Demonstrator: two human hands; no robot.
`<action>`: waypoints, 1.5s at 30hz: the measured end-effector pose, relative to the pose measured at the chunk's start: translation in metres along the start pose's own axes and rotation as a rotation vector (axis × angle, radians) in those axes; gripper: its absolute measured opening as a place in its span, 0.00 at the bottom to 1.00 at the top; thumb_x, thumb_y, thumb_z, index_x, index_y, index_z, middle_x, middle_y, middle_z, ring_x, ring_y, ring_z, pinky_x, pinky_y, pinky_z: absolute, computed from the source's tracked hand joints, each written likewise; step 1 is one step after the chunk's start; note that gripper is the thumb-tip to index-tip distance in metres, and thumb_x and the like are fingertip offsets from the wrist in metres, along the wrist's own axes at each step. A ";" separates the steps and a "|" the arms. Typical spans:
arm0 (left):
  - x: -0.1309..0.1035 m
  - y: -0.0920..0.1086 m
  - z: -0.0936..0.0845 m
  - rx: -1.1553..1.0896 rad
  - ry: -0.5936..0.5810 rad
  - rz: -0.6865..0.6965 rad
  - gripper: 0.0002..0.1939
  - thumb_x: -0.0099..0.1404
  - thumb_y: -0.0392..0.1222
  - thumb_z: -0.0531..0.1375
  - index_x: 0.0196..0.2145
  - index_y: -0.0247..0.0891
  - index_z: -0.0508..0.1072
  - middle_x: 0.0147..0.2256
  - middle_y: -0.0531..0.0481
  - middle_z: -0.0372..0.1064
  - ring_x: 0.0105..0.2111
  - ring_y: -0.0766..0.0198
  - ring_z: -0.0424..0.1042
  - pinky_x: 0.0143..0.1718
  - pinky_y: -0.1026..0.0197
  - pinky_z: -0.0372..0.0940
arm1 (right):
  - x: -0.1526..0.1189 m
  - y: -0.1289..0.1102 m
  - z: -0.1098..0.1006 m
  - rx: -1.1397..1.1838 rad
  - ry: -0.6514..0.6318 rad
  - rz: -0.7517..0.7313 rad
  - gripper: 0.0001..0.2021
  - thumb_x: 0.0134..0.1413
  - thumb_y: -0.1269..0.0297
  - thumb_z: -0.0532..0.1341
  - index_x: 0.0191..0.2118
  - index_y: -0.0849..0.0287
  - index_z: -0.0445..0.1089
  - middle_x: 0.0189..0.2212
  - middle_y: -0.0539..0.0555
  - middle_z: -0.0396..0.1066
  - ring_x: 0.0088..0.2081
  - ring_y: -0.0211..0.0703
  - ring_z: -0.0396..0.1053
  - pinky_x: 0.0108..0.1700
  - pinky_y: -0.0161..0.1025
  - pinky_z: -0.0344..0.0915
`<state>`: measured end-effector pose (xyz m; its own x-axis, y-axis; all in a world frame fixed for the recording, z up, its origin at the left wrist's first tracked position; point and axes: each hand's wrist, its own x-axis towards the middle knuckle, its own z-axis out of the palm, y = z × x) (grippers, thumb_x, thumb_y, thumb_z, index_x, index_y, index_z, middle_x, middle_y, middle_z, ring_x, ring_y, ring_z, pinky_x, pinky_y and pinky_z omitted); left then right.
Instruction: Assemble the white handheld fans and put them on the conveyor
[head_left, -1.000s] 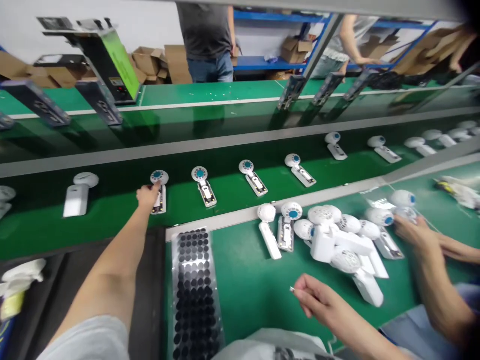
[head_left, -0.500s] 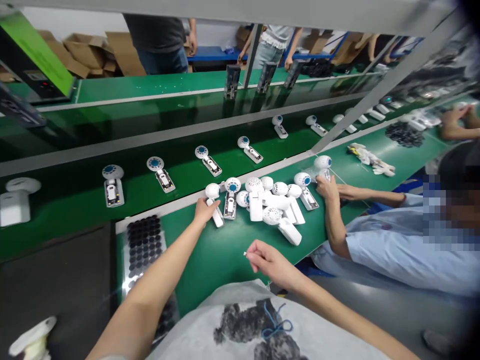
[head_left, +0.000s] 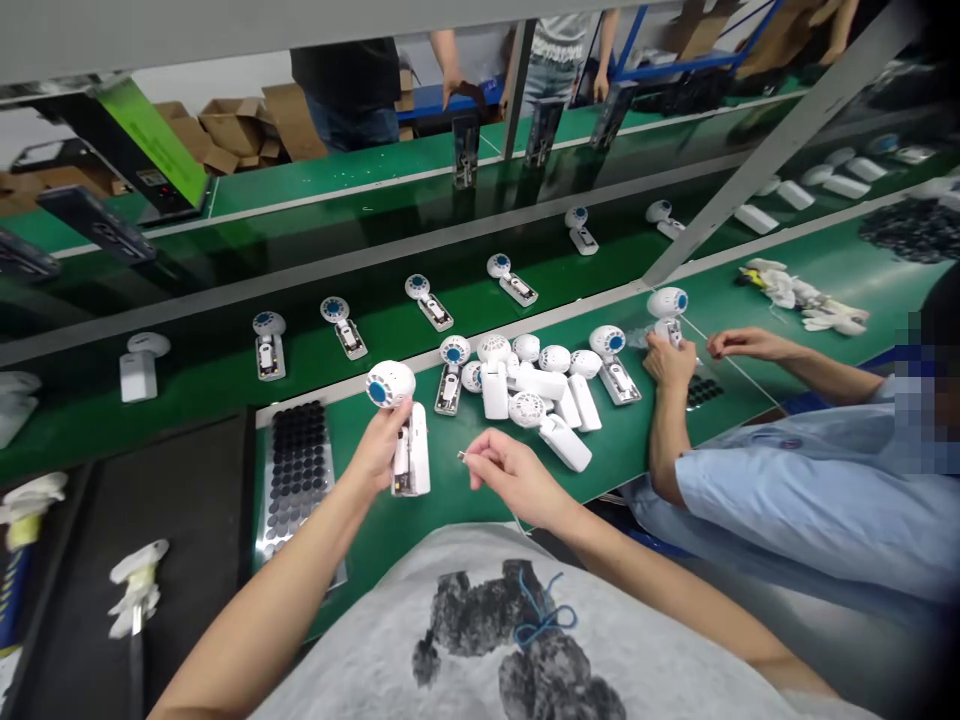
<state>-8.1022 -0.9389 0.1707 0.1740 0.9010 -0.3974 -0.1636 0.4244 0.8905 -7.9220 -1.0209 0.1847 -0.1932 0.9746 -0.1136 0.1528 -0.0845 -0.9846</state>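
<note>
My left hand (head_left: 377, 448) is closed around a white handheld fan (head_left: 418, 450), raised off the green bench. Its round head with a blue centre faces up and left, and the opened handle shows parts inside. In front of my body, my right hand (head_left: 517, 478) pinches a small white piece (head_left: 461, 456), too small to identify. An opened fan (head_left: 449, 385) lies just beyond, between my hands. To its right is a pile of white fans (head_left: 555, 385), some with closed handles.
Opened fans (head_left: 346, 330) lie along the green conveyor (head_left: 465, 290) behind the bench. Left of my arm is a sheet of black round pads (head_left: 300, 455). A co-worker's hands (head_left: 673, 360) hold another fan at the right. A slanted metal post (head_left: 780, 150) crosses the right side.
My left hand has lifted the fan off the bench and brought it nearer, its head turned to the left. My right hand has moved a little forward and left, still pinching the small piece.
</note>
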 end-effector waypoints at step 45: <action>-0.034 0.010 -0.043 -0.011 0.029 0.012 0.13 0.54 0.42 0.58 0.37 0.37 0.64 0.23 0.56 0.59 0.20 0.71 0.60 0.22 0.68 0.56 | 0.057 -0.018 0.069 -0.191 -0.217 -0.015 0.04 0.55 0.67 0.54 0.30 0.57 0.59 0.22 0.47 0.69 0.23 0.35 0.62 0.27 0.33 0.59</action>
<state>-8.1511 -0.9612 0.1834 0.1438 0.9081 -0.3934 -0.1760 0.4146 0.8928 -8.0026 -0.9781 0.1863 -0.3966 0.9064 -0.1452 0.3237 -0.0099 -0.9461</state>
